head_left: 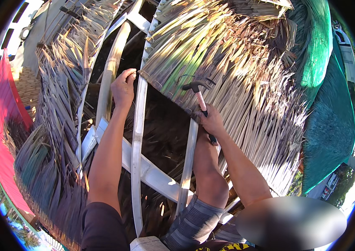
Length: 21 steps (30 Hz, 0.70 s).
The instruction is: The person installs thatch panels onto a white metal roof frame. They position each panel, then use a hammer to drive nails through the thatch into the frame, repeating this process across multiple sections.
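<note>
My right hand (211, 120) is wrapped round the handle of a claw hammer (200, 98). Its dark head points up and away, over the lower edge of a thatch panel (227, 67) of dry palm leaves. At the left, my left hand (123, 88) is closed in a pinch beside a pale, narrow roof batten (140, 104), close to the panel's left corner. Whatever its fingers hold, if anything, is too small to make out. A second pale batten (187, 161) runs down from the panel's edge, just below my right hand.
Dark gaps open between the battens; a wider pale beam (154, 173) crosses below them. A round pole (112, 62) stands left of my left hand, with more thatch (60, 104) beyond. Green netting (328, 121) lies far right, a red roof (3, 134) far left. My bent leg (211, 180) is between the arms.
</note>
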Tool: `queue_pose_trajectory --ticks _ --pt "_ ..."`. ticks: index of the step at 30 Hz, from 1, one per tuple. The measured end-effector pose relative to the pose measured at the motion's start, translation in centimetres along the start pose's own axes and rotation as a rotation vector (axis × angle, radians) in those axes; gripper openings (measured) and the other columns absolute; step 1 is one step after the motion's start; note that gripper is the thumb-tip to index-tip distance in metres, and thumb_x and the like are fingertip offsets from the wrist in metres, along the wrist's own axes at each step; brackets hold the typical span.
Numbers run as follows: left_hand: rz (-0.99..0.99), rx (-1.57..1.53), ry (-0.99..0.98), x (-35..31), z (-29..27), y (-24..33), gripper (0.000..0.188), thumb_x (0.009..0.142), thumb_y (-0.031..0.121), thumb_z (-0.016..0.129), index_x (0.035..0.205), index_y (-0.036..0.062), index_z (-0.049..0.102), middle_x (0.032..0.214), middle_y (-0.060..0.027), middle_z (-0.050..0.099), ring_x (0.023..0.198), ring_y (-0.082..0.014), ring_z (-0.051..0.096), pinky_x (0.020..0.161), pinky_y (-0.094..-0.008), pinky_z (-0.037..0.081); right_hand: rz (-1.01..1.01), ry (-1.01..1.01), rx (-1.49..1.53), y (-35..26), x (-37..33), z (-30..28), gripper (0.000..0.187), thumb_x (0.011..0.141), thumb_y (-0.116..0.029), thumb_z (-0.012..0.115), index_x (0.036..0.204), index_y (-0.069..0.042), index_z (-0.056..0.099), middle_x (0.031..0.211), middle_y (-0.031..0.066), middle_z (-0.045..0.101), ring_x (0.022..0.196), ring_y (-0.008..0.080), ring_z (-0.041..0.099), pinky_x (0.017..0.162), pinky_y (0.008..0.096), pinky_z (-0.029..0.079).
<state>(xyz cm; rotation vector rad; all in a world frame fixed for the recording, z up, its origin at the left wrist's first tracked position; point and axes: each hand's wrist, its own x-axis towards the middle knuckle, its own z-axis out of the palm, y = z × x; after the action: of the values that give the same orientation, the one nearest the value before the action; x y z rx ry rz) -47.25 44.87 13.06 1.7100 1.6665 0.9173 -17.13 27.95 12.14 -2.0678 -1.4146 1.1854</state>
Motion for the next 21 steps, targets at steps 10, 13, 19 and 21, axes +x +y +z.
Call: queue_pose_trajectory --ticks 10,13,19,21 --pt "0.219 0.238 -0.175 1.4 2.0 -1.5 0.010 0.087 0.010 0.068 0.094 0.0029 0.068 0.099 -0.0123 0.068 0.096 -0.0327 0.066 0.084 -0.0426 0.052 0.161 -0.055 -0.218 -6.3 0.2 -1.3 0.036 0.095 -0.029 0.065 0.099 0.006 0.055 0.085 0.0257 0.066 0.083 0.0470 0.065 0.075 0.0527 0.051" --pt "0.188 0.216 -0.245 1.7 1.5 -1.4 0.013 0.086 0.010 0.068 0.095 0.0009 0.069 0.101 -0.0139 0.069 0.098 -0.0334 0.066 0.087 -0.0418 0.051 0.133 -0.219 0.307 -10.4 0.7 -1.2 0.036 0.099 -0.030 0.060 0.101 0.004 0.050 0.079 0.0266 0.066 0.074 0.0492 0.065 0.067 0.0558 0.051" --pt "0.190 0.205 -0.239 1.9 1.4 -1.1 0.013 0.085 0.009 0.070 0.094 0.0002 0.070 0.101 -0.0149 0.069 0.096 -0.0338 0.067 0.084 -0.0412 0.052 -0.170 0.006 -0.001 -16.5 3.1 2.5 0.035 0.101 -0.031 0.059 0.096 0.001 0.044 0.075 0.0302 0.062 0.073 0.0523 0.062 0.061 0.0584 0.046" --pt "0.214 0.205 -0.220 1.8 1.5 -1.2 0.013 0.085 0.009 0.071 0.094 0.0003 0.070 0.101 -0.0150 0.069 0.095 -0.0337 0.067 0.084 -0.0411 0.052 -0.159 0.002 -0.031 -16.9 4.1 3.2 0.033 0.101 -0.028 0.058 0.100 0.001 0.043 0.077 0.0316 0.063 0.076 0.0539 0.061 0.063 0.0593 0.046"
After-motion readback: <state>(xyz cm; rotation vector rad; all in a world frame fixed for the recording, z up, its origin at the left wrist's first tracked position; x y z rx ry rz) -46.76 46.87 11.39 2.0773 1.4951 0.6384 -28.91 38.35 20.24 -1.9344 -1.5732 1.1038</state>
